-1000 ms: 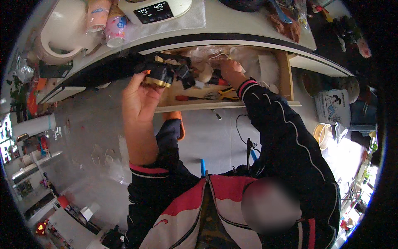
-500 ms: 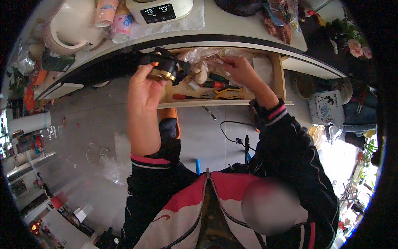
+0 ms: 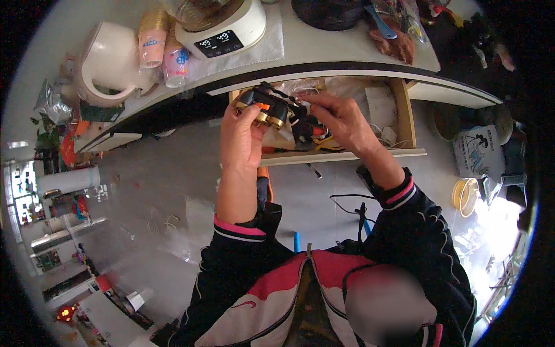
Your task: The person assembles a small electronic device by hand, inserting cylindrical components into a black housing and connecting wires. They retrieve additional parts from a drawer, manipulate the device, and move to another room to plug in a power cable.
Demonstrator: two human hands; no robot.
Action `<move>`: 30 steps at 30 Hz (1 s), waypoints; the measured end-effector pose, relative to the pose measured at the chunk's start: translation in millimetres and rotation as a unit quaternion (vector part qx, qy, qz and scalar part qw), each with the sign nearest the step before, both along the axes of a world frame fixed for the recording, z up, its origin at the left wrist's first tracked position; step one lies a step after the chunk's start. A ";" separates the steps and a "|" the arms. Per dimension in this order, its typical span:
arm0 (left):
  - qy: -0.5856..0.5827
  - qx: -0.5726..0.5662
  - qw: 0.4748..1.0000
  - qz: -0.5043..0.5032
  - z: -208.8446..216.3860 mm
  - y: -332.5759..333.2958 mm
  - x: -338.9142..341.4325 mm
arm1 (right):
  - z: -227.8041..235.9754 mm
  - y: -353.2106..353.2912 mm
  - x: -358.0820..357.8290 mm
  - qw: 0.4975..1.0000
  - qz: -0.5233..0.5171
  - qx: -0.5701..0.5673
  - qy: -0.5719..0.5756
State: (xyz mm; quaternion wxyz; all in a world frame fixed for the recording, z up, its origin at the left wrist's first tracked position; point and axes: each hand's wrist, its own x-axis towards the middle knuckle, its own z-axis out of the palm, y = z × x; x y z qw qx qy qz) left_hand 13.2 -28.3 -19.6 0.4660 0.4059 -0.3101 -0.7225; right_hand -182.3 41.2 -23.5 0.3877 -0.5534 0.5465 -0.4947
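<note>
My left hand [image 3: 243, 139] is closed around a small pair of black and gold binoculars [image 3: 279, 110] with an orange part on top. It holds them over the left side of an open wooden drawer [image 3: 409, 124]. A black strap [image 3: 296, 115] runs from the binoculars across to my right hand [image 3: 344, 118], whose thumb and fingers pinch it above the drawer. Beneath my hands lie yellow-handled pliers [image 3: 328, 144], partly hidden, along with clear plastic bags [image 3: 341, 87] and other small tools.
On the counter above the drawer stand a white appliance with a display [image 3: 248, 29], stacked paper cups [image 3: 151, 49] and a cream jug [image 3: 107, 63]. A black cable [image 3: 341, 199] lies on the grey floor below. To the right sits a white printed bag [image 3: 480, 153].
The binoculars have come right and turned in my left hand, over the drawer. My right hand has left the drawer's contents and now pinches the strap. The view has shifted slightly.
</note>
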 end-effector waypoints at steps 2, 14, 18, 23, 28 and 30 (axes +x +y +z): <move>-0.010 -0.012 1.000 0.001 3.2 0.5 -2.2 | 4.2 1.1 -2.7 1.000 0.007 0.005 -0.026; -0.013 -0.051 0.999 -0.007 6.3 9.3 -13.6 | 23.2 5.2 0.8 0.991 0.035 0.078 -0.106; -0.003 -0.049 0.999 -0.019 4.7 10.4 -12.6 | 17.4 2.9 0.4 0.995 0.061 0.071 -0.046; -0.011 -0.054 0.998 -0.022 1.3 8.8 -11.6 | 8.5 4.3 0.8 0.995 0.019 0.031 -0.096; -0.032 -0.054 0.998 -0.016 4.2 6.1 -4.0 | 20.2 1.9 -12.5 0.984 0.011 0.124 -0.126; -0.030 -0.049 0.998 -0.005 5.3 5.5 -1.2 | 21.5 1.3 -12.6 0.979 0.013 0.100 -0.178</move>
